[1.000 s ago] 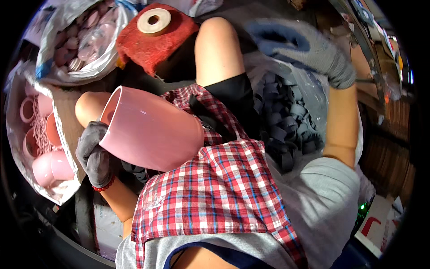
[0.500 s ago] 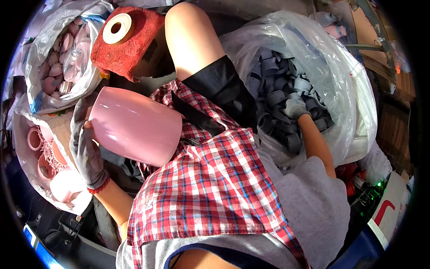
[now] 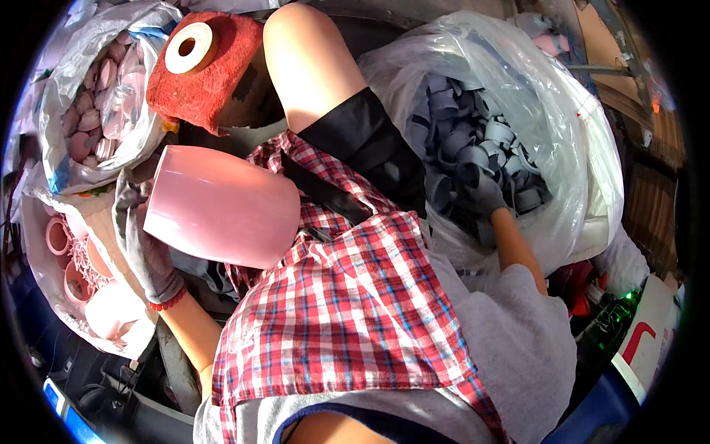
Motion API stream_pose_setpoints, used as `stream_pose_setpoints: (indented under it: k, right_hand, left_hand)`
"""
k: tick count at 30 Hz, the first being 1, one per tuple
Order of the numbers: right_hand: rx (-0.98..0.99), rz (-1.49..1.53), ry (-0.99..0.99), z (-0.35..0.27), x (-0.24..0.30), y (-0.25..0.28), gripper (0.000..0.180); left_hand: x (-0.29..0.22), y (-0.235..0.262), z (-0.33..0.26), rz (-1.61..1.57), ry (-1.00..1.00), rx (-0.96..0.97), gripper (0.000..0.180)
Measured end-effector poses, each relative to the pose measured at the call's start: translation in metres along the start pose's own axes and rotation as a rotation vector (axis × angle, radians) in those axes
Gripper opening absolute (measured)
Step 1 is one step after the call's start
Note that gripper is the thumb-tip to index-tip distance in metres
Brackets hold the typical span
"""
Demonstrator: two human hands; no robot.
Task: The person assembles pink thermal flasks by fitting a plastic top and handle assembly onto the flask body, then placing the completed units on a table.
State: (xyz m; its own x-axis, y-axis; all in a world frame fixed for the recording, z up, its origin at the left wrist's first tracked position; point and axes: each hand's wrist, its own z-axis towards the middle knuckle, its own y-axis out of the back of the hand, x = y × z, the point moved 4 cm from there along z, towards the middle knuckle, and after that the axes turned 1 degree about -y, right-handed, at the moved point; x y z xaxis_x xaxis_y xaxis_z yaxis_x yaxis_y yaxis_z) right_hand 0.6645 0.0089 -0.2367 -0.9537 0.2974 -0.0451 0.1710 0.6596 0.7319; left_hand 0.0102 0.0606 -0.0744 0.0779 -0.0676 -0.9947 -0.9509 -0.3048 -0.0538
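A large glossy pink pot (image 3: 222,207) lies tilted on its side over my lap. My left hand (image 3: 144,240), in a grey glove, grips it at its left end; some fingers are hidden behind it. On the right, my gloved right hand (image 3: 484,194) reaches into a clear plastic bag (image 3: 566,155) filled with curved grey plastic pieces (image 3: 452,155). Its fingers are sunk among these pieces, so whether they hold one is hidden.
A cream tape roll (image 3: 191,48) sits on a red cloth-covered block (image 3: 214,89) ahead. At the left stand a white sack (image 3: 55,148) of small pink pieces and a bag (image 3: 140,337) with pink cups. A machine with green lights (image 3: 629,296) is at the right.
My right hand has gone slightly down and left, deeper among the grey pieces, some of which have shifted. My left hand still holds the pink pot, which has barely moved.
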Motion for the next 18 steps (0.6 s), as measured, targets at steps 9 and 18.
stream_pose_setpoints:
  k: [9,18]
  right_hand:
    - [0.106,-0.318,-0.186,0.024,0.012,-0.041,0.053]
    - [0.267,0.129,0.024,-0.044,0.004,0.023,0.048]
  left_hand:
    - [0.02,0.043,-0.04,-0.721,-0.069,0.494,0.077]
    - [-0.013,0.024,-0.056,-0.15,0.067,0.337,0.136]
